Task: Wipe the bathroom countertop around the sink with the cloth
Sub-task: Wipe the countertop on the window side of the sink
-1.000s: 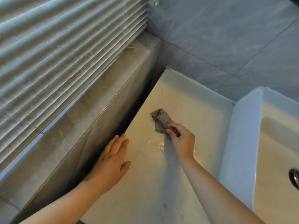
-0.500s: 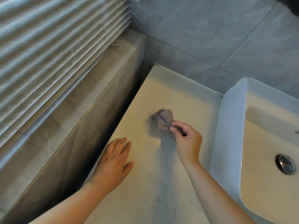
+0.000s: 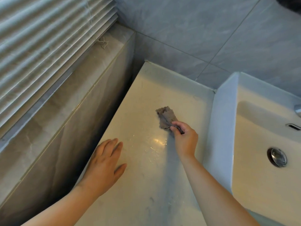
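Observation:
A small grey-brown cloth lies on the pale marble countertop, left of the white sink. My right hand pinches the cloth's near end, fingers curled round it. My left hand rests flat on the countertop's left edge with straight fingers, holding nothing. A wet sheen glints on the counter between the two hands.
A tiled ledge under window blinds runs along the left, with a dark gap between it and the counter. Grey wall tiles stand behind. The sink basin shows a metal drain, an overflow slot and a tap tip.
The view has shifted right, showing more of the sink. The cloth was bunched up half a second ago and now lies spread out again; my left hand stays flat on the counter edge.

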{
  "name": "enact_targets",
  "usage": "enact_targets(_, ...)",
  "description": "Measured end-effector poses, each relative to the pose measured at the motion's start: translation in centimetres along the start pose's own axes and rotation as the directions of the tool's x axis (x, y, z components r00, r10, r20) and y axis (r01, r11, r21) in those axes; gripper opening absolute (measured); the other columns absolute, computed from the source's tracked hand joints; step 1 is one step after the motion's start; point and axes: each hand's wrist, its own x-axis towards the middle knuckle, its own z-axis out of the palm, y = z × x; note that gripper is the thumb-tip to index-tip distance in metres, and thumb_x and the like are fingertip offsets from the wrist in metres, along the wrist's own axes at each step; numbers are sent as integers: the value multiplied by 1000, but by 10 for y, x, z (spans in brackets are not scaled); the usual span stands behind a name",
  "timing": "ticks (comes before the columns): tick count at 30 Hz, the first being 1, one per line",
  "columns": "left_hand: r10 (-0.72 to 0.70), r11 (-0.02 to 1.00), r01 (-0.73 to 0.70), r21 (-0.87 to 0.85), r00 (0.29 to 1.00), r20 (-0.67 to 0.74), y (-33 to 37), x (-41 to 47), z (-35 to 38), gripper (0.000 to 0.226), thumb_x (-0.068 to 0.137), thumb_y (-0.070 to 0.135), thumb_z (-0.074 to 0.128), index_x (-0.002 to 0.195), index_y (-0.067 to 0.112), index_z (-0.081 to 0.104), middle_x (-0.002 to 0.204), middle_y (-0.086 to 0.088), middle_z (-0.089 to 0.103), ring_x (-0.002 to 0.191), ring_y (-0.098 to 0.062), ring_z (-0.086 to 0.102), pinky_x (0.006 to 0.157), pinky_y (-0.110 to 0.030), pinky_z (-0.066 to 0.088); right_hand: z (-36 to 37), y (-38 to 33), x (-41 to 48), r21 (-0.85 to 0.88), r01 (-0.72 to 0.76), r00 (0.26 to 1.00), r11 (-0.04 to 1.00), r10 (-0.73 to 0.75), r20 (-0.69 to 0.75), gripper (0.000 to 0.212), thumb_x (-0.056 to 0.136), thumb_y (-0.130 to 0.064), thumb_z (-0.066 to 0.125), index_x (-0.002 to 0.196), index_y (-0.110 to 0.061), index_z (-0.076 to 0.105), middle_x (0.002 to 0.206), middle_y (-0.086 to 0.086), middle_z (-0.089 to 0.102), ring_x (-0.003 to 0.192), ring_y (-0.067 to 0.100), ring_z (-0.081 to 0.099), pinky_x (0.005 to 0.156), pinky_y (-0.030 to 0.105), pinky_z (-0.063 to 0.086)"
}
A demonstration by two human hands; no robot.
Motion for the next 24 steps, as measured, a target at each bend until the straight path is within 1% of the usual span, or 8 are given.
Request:
enact_targets(4, 16, 1000, -17, -24, 999, -34, 0, 5, -6, 69, 85, 57, 32, 128, 10, 57, 132, -6, 51, 122, -24, 41, 102, -39, 40, -1, 2, -44, 7, 12, 999, 1000, -13, 47, 24, 79, -7, 72, 89, -28, 73, 88, -21, 69, 82, -8, 63, 77, 6, 45)
enact_targets(8, 29, 999, -30, -21, 998, -56, 4, 8, -12, 68, 83, 55, 34, 125, 7, 58, 127, -8, 53, 118, -25, 44, 99, -39, 43, -5, 0, -73, 29, 11, 995, 1000, -14, 102, 28, 77, -4, 73, 83, -32, 72, 84, -27, 68, 84, -8, 64, 76, 6, 44)
enact_targets(11, 103, 993, -108, -55, 991, -84, 11, 11, -13, 64, 84, 51, 37, 124, 6, 58, 125, -7, 55, 116, -25, 49, 100, -36, 41, -13, -6, -76, 105, -69, 990, 992, 55, 130, 32, 75, -3, 74, 78, -35, 73, 83, -23, 72, 85, -3, 66, 79, 13, 48)
enact_targets(13, 172, 980, -178, -85, 982, -78, 17, 14, -10, 61, 85, 49, 39, 123, 6, 59, 124, -7, 56, 116, -25, 51, 100, -36, 43, -21, -11, -65, 162, -59, 996, 985, 48, 73, 34, 75, 0, 74, 77, -34, 72, 82, -17, 73, 84, -1, 67, 78, 13, 49)
enact_targets(17, 263, 958, -268, -100, 963, -65, 32, 20, -1, 58, 86, 47, 41, 124, 7, 58, 125, -6, 55, 117, -25, 51, 98, -37, 47, -40, -11, -17, 179, -12, 987, 984, 40, -154, 25, 78, -3, 72, 85, -27, 72, 91, -4, 74, 87, 8, 68, 79, 18, 51)
enact_targets(20, 272, 957, -277, -86, 960, -64, 38, 24, 1, 59, 86, 46, 39, 125, 7, 58, 126, -6, 55, 117, -25, 51, 98, -38, 47, -47, 3, 8, 84, -53, 964, 995, 73, -254, 17, 81, -3, 68, 94, -13, 74, 94, -1, 72, 89, 13, 68, 76, 8, 47)
enact_targets(22, 270, 960, -273, -64, 961, -54, 39, 24, 1, 59, 85, 47, 38, 124, 7, 58, 126, -7, 55, 117, -25, 51, 96, -39, 49, -46, 13, 13, 42, -81, 957, 996, 89, -275, 16, 83, -2, 67, 96, -9, 73, 93, 0, 71, 87, 14, 66, 71, 1, 42)
enact_targets(24, 278, 959, -280, -43, 959, -53, 37, 24, 3, 59, 85, 47, 39, 123, 7, 59, 126, -8, 55, 117, -26, 50, 95, -41, 49, -41, 20, 13, 26, -90, 956, 996, 94, -280, 17, 83, -2, 66, 97, -8, 73, 92, 0, 71, 85, 13, 65, 71, -1, 41)
